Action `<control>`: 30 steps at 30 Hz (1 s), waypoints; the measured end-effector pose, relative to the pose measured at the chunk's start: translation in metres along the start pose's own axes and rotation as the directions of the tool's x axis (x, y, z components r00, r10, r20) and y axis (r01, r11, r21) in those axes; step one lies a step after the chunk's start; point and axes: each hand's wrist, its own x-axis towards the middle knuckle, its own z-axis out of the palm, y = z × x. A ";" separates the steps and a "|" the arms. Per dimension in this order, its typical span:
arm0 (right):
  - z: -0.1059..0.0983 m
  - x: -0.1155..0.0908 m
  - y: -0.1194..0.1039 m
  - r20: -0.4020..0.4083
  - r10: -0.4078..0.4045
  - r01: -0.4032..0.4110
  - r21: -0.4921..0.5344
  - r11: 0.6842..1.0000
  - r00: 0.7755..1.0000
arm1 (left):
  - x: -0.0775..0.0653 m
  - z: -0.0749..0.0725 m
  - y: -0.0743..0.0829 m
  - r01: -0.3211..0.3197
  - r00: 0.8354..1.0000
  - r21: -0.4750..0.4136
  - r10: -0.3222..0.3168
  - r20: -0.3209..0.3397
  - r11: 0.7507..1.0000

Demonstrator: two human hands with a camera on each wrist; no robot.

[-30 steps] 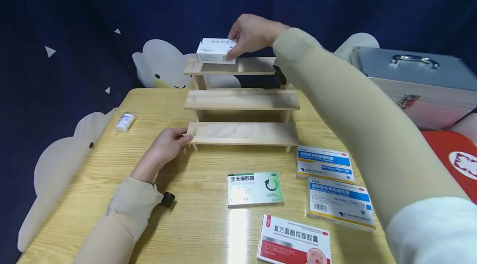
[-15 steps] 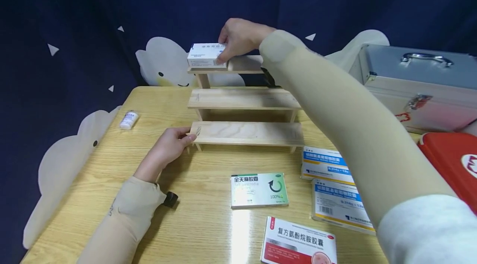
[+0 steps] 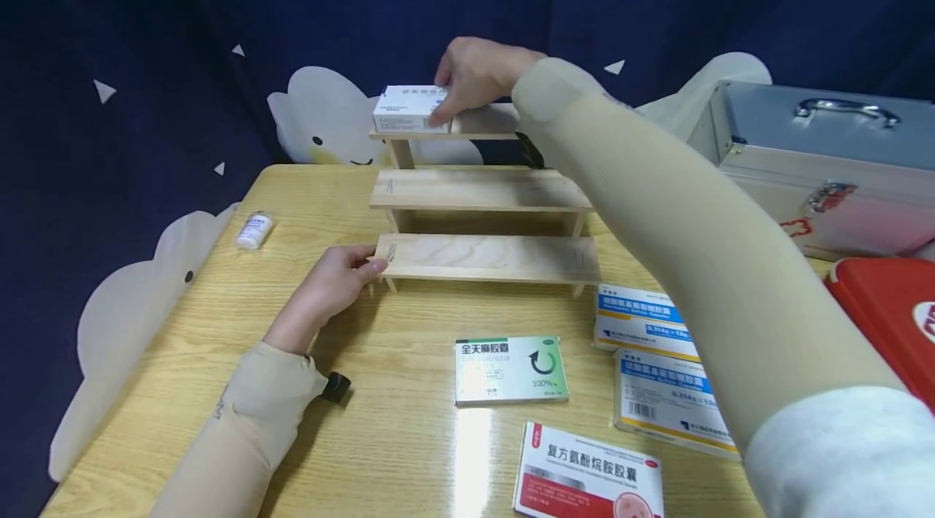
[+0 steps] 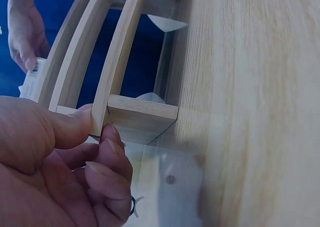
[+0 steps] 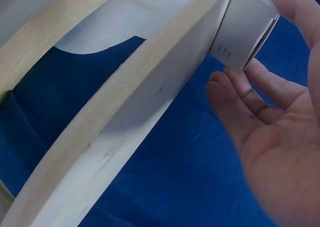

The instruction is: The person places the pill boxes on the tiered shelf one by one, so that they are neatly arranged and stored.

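A wooden three-tier shelf [image 3: 485, 256] stands at the table's far side. My left hand [image 3: 332, 287] pinches the left end of its lowest board between thumb and fingers; the left wrist view shows the thumb on the board's upper face. On the left end of the top board sits a white medicine box [image 3: 412, 109]. My right hand [image 3: 478, 78] holds that box at its right end, thumb in front and fingers behind. In the right wrist view the box [image 5: 245, 27] rests against the board [image 5: 125, 102], between thumb and fingers.
A green-and-white medicine box [image 3: 511, 372], a red-and-white one [image 3: 590, 473] and two blue-and-white ones [image 3: 643, 323] lie on the table [image 3: 394, 437]. A small white bottle [image 3: 254, 231] lies at left. A metal case [image 3: 825, 153] and red bag [image 3: 891, 315] stand at right.
My right hand has lowered the white box onto the top board and shifted it to the board's left end. My left hand keeps its grip on the lowest board. The head view has shifted slightly.
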 end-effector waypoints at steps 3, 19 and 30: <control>0.001 -0.001 0.001 0.004 0.006 -0.006 0.006 1.000 1.000 | 0.000 0.001 0.000 0.005 1.000 0.000 -0.005 0.006 1.000; 0.000 -0.008 0.012 0.013 0.023 -0.023 -0.002 1.000 1.000 | 0.010 0.006 0.004 0.013 0.999 0.017 -0.014 0.038 1.000; -0.029 -0.046 0.013 -0.113 -0.027 0.016 -0.098 0.995 0.993 | 0.015 0.002 -0.003 0.024 0.998 0.034 -0.026 0.063 0.999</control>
